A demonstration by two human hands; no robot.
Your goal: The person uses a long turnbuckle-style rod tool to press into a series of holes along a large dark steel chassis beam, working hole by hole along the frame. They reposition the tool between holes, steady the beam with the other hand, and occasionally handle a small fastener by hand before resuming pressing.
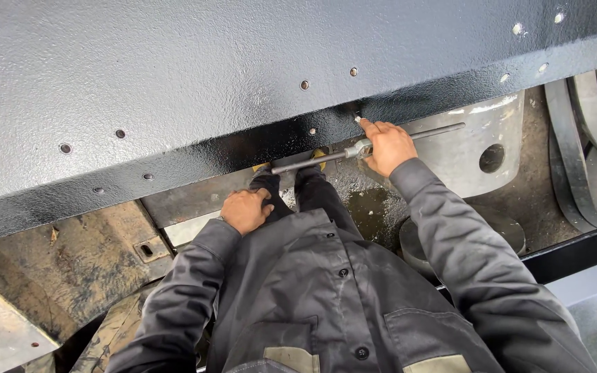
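My right hand grips the middle of a long grey T-handle wrench, whose bar runs from left to right just under the lower edge of a big black painted steel panel. The index finger points up at a hole in the panel's edge. My left hand is closed and rests on my left thigh, with nothing visible in it. I wear a dark grey work jacket and dark trousers.
The panel has several small bolt holes. A grey metal cylinder with a round hole stands to the right. Curved steel rings lie at far right. Rusty plates and a black beam sit lower down.
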